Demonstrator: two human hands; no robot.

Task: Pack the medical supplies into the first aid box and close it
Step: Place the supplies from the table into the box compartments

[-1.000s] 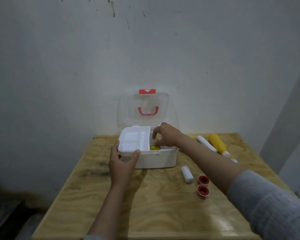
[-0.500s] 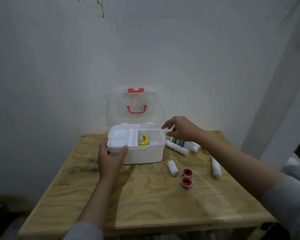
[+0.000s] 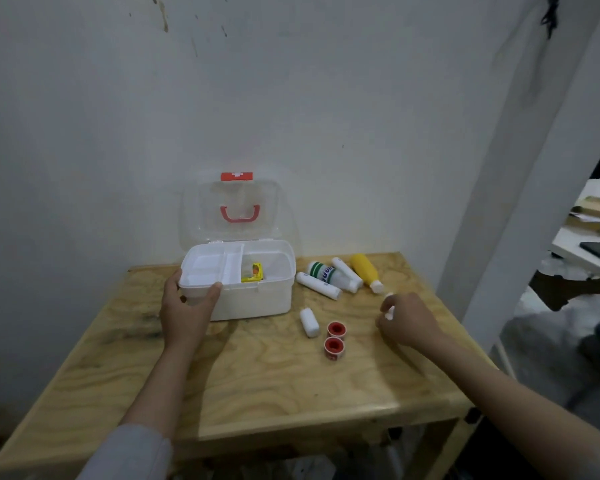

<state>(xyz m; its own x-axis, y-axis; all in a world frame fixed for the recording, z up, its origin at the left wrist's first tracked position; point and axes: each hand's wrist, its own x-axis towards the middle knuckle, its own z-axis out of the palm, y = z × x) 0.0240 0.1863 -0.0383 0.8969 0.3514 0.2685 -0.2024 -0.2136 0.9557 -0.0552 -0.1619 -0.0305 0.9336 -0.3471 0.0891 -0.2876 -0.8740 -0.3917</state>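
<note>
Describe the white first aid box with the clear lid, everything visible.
The white plastic first aid box sits at the back of the wooden table, near the wall. Its clear lid stands open and upright, with a red handle and a red latch bearing a white cross. A white divided tray fills the top; a small yellow item lies in its right compartment, the left ones look empty. The left hand grips its front left corner.

Right hand (image 3: 406, 320) hides most of a white roll (image 3: 389, 313); can't tell if gripped.
</note>
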